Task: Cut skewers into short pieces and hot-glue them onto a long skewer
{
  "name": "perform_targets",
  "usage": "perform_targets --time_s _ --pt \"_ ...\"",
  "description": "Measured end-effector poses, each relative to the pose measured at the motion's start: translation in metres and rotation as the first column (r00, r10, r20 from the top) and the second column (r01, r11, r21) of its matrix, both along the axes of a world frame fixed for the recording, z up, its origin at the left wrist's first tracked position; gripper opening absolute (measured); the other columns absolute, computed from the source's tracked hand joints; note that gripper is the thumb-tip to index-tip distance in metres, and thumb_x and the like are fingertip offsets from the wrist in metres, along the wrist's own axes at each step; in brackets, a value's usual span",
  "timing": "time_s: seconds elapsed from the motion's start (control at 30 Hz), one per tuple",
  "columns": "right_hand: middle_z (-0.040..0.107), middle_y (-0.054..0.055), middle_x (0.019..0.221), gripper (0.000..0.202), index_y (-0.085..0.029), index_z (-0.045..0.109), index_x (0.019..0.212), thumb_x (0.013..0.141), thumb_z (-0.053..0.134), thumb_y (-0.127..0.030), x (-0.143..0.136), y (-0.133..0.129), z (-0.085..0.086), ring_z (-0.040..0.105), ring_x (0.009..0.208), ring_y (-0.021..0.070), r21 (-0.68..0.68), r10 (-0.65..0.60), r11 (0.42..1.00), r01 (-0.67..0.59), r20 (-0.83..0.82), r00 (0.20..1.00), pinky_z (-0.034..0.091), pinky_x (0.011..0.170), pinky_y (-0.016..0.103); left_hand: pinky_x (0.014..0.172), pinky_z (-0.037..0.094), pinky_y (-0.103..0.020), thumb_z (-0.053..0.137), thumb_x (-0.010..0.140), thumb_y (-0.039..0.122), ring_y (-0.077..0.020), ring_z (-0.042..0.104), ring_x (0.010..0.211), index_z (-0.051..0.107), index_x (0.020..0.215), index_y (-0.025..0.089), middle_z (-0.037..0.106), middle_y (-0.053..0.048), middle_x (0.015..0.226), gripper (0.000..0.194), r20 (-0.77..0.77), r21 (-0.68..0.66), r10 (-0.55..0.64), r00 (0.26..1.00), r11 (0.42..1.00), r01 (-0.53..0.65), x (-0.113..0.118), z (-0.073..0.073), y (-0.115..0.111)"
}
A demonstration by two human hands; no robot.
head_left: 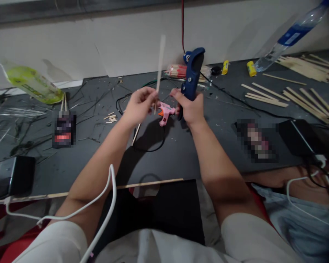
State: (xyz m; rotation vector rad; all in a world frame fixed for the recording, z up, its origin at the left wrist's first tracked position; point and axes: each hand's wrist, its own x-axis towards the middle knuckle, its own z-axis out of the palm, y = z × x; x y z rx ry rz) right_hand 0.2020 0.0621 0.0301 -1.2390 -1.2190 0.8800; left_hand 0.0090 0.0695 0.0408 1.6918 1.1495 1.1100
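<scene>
My left hand (139,106) pinches a thin pale wooden stick (161,62), which stands nearly upright above the table and looks a little blurred. In my right hand (192,109) is a dark blue cutter (193,75), like a pipe cutter, its broad upper end pointing away from me. My fingers hide its lower part, and the blade cannot be made out. Between and beyond my hands lies a pink glue gun (167,114) with an orange trigger. A small pile of short cut stick pieces (111,117) lies left of my left hand.
Wooden strips (265,95) spread over the right of the dark table (186,157), near a tilted water bottle (290,38). A green-labelled bottle (33,82) stands left. Phones and power banks (301,137) lie at both sides. A white cable (113,190) crosses my left arm. Another person sits right.
</scene>
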Motion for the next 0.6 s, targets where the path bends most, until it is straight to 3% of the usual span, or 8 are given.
perform_targets --time_s 0.1,0.17,0.2,0.27,0.33,0.37,0.47,0.6 --pt "0.058 -0.003 0.062 0.042 -0.026 0.066 0.077 0.074 0.084 -0.064 -0.023 -0.011 0.003 0.053 0.052 0.0139 0.021 0.130 0.991 -0.129 -0.204 0.970 0.051 0.051 0.033 0.058 0.047 -0.026 0.062 0.103 0.042 -0.0110 0.061 0.059 0.060 0.093 0.020 0.070 -0.003 0.076 0.024 0.231 0.068 -0.129 0.964 0.991 0.116 0.027 -0.005 -0.017" --pt "0.054 -0.003 0.059 0.042 -0.027 0.062 0.072 0.074 0.084 -0.062 -0.026 -0.012 0.004 0.052 0.050 0.0141 0.011 0.114 0.993 -0.115 -0.264 0.958 0.051 0.051 0.035 0.061 0.048 -0.027 0.063 0.102 0.048 -0.0116 0.064 0.063 0.065 0.095 0.020 0.073 -0.005 0.080 0.029 0.181 0.085 -0.124 0.976 0.990 0.110 0.019 -0.007 -0.029" --pt "0.053 -0.004 0.058 0.041 -0.027 0.062 0.072 0.075 0.083 -0.063 -0.024 -0.011 0.004 0.051 0.049 0.0145 -0.005 0.094 0.995 -0.099 -0.271 0.958 0.051 0.051 0.036 0.063 0.049 -0.028 0.063 0.102 0.048 -0.0124 0.065 0.065 0.068 0.099 0.019 0.075 -0.005 0.083 0.029 0.094 0.083 -0.077 0.993 0.994 0.069 0.006 -0.007 -0.034" --pt "0.052 -0.004 0.060 0.041 -0.028 0.063 0.075 0.077 0.079 -0.065 -0.017 -0.006 0.002 0.051 0.050 0.0150 -0.035 0.064 0.997 -0.075 -0.249 0.966 0.053 0.053 0.038 0.067 0.048 -0.030 0.062 0.101 0.045 -0.0150 0.066 0.071 0.072 0.102 0.020 0.076 -0.005 0.084 0.027 -0.189 0.167 0.177 0.966 0.975 -0.146 -0.037 -0.006 -0.045" --pt "0.053 -0.003 0.063 0.039 -0.027 0.065 0.077 0.077 0.078 -0.064 -0.010 0.001 -0.001 0.051 0.051 0.0152 -0.041 0.072 0.996 -0.083 -0.224 0.972 0.054 0.054 0.039 0.074 0.049 -0.033 0.061 0.099 0.041 -0.0182 0.064 0.076 0.076 0.099 0.020 0.076 -0.006 0.087 0.025 -0.494 0.273 0.450 0.744 0.893 -0.359 -0.088 -0.008 -0.054" --pt "0.055 -0.002 0.065 0.038 -0.027 0.065 0.077 0.076 0.079 -0.062 -0.007 0.004 -0.004 0.051 0.052 0.0153 -0.036 0.077 0.996 -0.087 -0.225 0.971 0.055 0.054 0.039 0.076 0.049 -0.034 0.061 0.096 0.036 -0.0196 0.064 0.078 0.077 0.101 0.019 0.076 -0.008 0.093 0.024 -0.564 0.289 0.529 0.634 0.846 -0.449 -0.112 -0.009 -0.059" --pt "0.058 -0.001 0.069 0.035 -0.026 0.065 0.078 0.075 0.082 -0.058 -0.004 0.012 -0.013 0.053 0.053 0.0156 -0.030 0.070 0.996 -0.079 -0.227 0.971 0.058 0.057 0.041 0.083 0.050 -0.036 0.064 0.087 0.028 -0.0240 0.067 0.092 0.079 0.107 0.020 0.074 -0.010 0.109 0.027 -0.713 0.243 0.502 0.489 0.832 -0.499 -0.162 -0.019 -0.068" --pt "0.057 -0.002 0.066 0.035 -0.026 0.067 0.080 0.076 0.080 -0.058 -0.005 0.014 -0.021 0.055 0.054 0.0164 -0.077 0.067 0.994 -0.082 -0.181 0.981 0.060 0.060 0.042 0.083 0.052 -0.037 0.064 0.089 0.038 -0.0256 0.069 0.094 0.081 0.108 0.024 0.074 -0.010 0.111 0.030 -0.768 0.166 0.386 0.511 0.890 -0.424 -0.172 -0.033 -0.068"
